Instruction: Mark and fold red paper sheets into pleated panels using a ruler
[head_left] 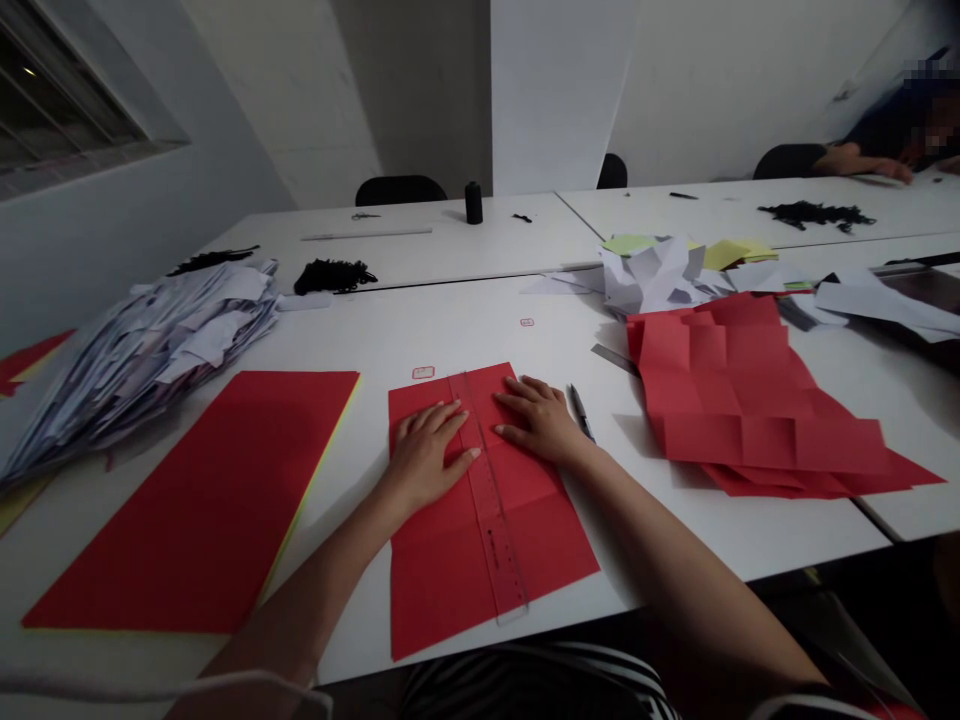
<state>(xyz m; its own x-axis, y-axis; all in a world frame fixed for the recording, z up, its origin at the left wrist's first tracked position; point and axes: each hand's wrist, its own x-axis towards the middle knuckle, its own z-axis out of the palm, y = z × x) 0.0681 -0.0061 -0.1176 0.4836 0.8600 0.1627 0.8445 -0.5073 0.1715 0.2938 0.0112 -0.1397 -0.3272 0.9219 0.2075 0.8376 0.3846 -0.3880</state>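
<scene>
A creased red sheet (435,540) lies on the white table in front of me, with a clear ruler (495,535) running lengthwise over its middle. On the ruler's left side, my left hand (431,455) rests with its fingers spread, the fingertips at the ruler's edge. My right hand (541,420) lies flat on the sheet's upper right part, fingers apart, to the right of the ruler. Neither hand is wrapped round anything. Beside my right hand, a dark pen (581,412) lies on the table.
A red and yellow paper stack (202,500) lies left, below piled white papers (165,345). Folded red sheets (750,390) and a metal ruler (613,358) are at right. Farther back stand a black thread spool (473,203) and black string bundles (330,276). A person's hand (862,163) shows at far right.
</scene>
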